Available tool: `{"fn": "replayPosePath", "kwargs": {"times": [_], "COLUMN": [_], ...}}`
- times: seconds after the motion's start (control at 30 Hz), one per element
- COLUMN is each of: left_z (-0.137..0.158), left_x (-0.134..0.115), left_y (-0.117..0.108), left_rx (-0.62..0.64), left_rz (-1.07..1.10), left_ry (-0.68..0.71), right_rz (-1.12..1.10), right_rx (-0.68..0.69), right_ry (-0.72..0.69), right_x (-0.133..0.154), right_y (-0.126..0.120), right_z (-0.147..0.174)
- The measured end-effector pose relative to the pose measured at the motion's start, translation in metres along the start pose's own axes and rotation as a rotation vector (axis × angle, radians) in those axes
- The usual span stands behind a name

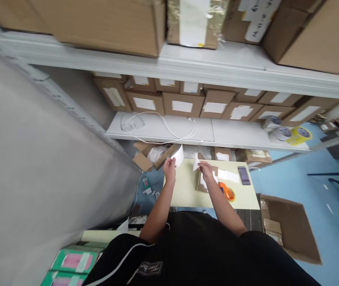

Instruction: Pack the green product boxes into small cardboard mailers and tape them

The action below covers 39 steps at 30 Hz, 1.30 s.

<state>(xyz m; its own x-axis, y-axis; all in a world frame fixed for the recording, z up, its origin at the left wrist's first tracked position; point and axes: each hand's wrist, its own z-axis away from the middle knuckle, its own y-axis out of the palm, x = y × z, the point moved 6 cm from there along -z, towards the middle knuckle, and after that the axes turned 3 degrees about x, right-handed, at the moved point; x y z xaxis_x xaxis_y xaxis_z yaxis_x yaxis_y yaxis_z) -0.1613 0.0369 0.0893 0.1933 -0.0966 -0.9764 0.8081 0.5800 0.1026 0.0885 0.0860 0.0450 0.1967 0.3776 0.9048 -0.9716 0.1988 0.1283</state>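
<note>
My left hand (169, 170) pinches a curved white paper sheet (179, 155) above the left end of the pale yellow table (184, 194). Between the fingers of my right hand (206, 168) is a smaller white slip of paper (196, 162). The two papers are apart from each other. Partly hidden under my right hand and forearm, a cardboard box (201, 186) with a white label lies on the table. Beside my right forearm sits an orange tape dispenser (226, 192). Farther right are a flat white paper strip (228, 176) and a dark stacked item (243, 175).
Beyond the table a white shelf (163, 127) carries labelled boxes (182, 105), a white cable (169, 131), clear glasses (132, 124) and tape rolls (282, 134). An open carton (154, 155) is behind the table's left end. A large open box (294, 226) stands right on the blue floor.
</note>
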Motion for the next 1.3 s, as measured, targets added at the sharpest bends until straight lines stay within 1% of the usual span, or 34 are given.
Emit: {"fn": "replayPosePath", "kwargs": {"times": [0.07,0.1,0.17,0.23,0.27,0.33,0.37,0.43,0.5,0.57,0.63,0.7,0.73,0.8,0.87,0.93,0.97,1.0,1.07,1.13,1.2,1.23,1.3], "left_z": [-0.004,-0.005,-0.005,-0.002,0.000,0.004,0.005,0.007,0.007,0.006,0.008,0.012,0.016,0.027,0.040,0.052,0.056,0.058,0.059,0.060,0.064,0.066,0.072], "left_x": [-0.007,-0.010,-0.016,-0.020,-0.022,-0.023,-0.021,-0.014,-0.007,-0.003,-0.003,-0.002,-0.001,0.003,0.010,0.019,0.025,0.032,0.050,0.073,0.095,0.105,0.122], "left_y": [-0.041,-0.062,-0.102,-0.138,-0.153,-0.174,-0.180,-0.181,-0.170,-0.151,-0.126,-0.094,-0.076,-0.040,-0.006,0.023,0.035,0.044,0.059,0.076,0.095,0.105,0.121], "left_rx": [-0.074,-0.117,-0.201,-0.265,-0.290,-0.321,-0.318,-0.266,-0.169,-0.072,0.019,0.131,0.194,0.331,0.486,0.605,0.621,0.603,0.530,0.505,0.528,0.536,0.527], "left_rz": [-0.027,-0.037,-0.048,-0.051,-0.051,-0.056,-0.061,-0.076,-0.106,-0.183,-0.343,-0.542,-0.637,-0.789,-0.877,-0.871,-0.833,-0.780,-0.639,-0.484,-0.367,-0.339,-0.353], "left_ry": [0.026,0.031,0.024,0.015,0.016,0.013,0.001,-0.044,-0.075,-0.048,0.022,0.105,0.144,0.210,0.272,0.318,0.314,0.285,0.163,0.014,-0.095,-0.130,-0.160], "right_rz": [0.063,0.091,0.131,0.143,0.145,0.162,0.174,0.195,0.188,0.163,0.135,0.123,0.125,0.122,0.075,-0.007,-0.045,-0.077,-0.121,-0.147,-0.157,-0.154,-0.108], "right_rx": [0.162,0.220,0.290,0.325,0.327,0.299,0.276,0.245,0.299,0.405,0.476,0.465,0.432,0.311,0.117,-0.071,-0.138,-0.180,-0.206,-0.203,-0.200,-0.203,-0.227], "right_ry": [0.070,0.101,0.142,0.151,0.145,0.127,0.118,0.118,0.141,0.158,0.157,0.142,0.129,0.088,0.043,0.028,0.035,0.048,0.080,0.103,0.125,0.134,0.142], "right_x": [-0.015,-0.021,-0.031,-0.036,-0.038,-0.039,-0.040,-0.043,-0.048,-0.051,-0.050,-0.046,-0.043,-0.036,-0.029,-0.026,-0.025,-0.026,-0.029,-0.034,-0.043,-0.048,-0.057], "right_y": [0.067,0.099,0.157,0.204,0.222,0.244,0.249,0.246,0.235,0.217,0.193,0.163,0.146,0.109,0.065,0.020,-0.001,-0.019,-0.048,-0.070,-0.088,-0.096,-0.114], "right_z": [-0.006,-0.007,-0.009,-0.010,-0.010,-0.009,-0.008,-0.001,0.012,0.030,0.049,0.062,0.066,0.067,0.062,0.058,0.056,0.055,0.054,0.054,0.055,0.054,0.051]}}
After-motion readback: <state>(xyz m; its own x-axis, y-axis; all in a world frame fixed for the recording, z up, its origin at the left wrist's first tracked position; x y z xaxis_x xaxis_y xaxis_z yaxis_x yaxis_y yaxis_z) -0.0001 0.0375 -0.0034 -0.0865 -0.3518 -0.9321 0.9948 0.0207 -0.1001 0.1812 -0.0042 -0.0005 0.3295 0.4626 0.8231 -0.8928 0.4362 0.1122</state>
